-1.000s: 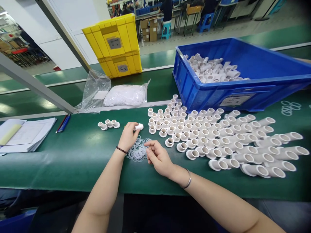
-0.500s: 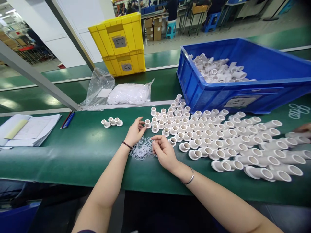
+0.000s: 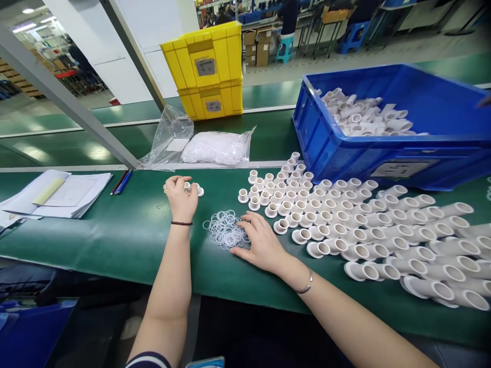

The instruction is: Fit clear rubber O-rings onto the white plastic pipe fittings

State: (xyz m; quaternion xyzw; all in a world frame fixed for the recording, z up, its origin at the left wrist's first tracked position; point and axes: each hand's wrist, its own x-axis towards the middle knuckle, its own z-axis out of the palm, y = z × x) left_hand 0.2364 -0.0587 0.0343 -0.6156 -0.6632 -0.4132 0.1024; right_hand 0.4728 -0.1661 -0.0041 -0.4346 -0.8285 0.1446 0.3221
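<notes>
At the small group of white flanged pipe fittings (image 3: 199,189) on the left, my left hand (image 3: 180,198) is bent over with its fingers curled. It covers part of the group, and whatever is in its fingers is hidden. A loose pile of thin translucent rings (image 3: 224,230) lies between my hands. My right hand (image 3: 263,243) rests at the right edge of this pile, thumb and fingers apart, fingertips on the rings. Just right of it begin rows of upright white flanged pipe fittings (image 3: 308,220).
A blue bin (image 3: 387,153) of white pipe fittings stands behind the rows, another person's hand (image 3: 485,101) at its right. Farther left are a clear bag of white parts (image 3: 217,147), stacked yellow crates (image 3: 209,66), pens (image 3: 123,182) and papers (image 3: 82,191).
My left hand has moved left, from beside the nearest fitting of the rows to the small group. My right hand has gone from pinched fingers to spread ones at the rings. The view has shifted slightly.
</notes>
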